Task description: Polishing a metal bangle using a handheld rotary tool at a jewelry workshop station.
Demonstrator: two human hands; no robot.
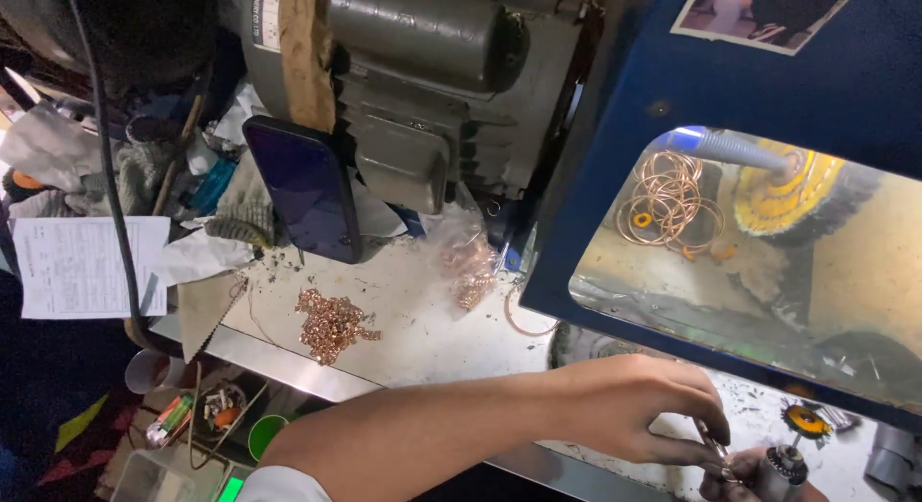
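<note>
Both hands work at the near right edge of the bench: left hand [634,406] reaches in from the near left w/ fingers pinched narrow on a thin metal tool [714,442], whose tip meets a small piece (too small to make out) held in the right hand [759,473]. That hand is mostly cut off by the frame edge, curled shut around it.

Progress, as a judgement: one piece is in hand, while a heap of copper-coloured small parts [331,324] lies loose on the white benchtop [423,339] at centre-left, apart from the hands, so most of the lot looks not yet handled. Can't tell finished from unfinished.

Containers, left to right: on the lower shelf at near left, a small round dish [223,408] holds short stubs and an orange bit; beside it a green cup [264,433], contents not visible. Mid bench, a clear plastic bag [469,262] holds more copper-coloured bits. At right, the blue hood [768,89] w/ a lit window shows thin copper wire rings [669,199] next to a yellow buffing wheel [788,190] (rings seem to hang on a spindle). A dark phone [305,187] leans on the grey motor [432,79] at far centre.
</note>
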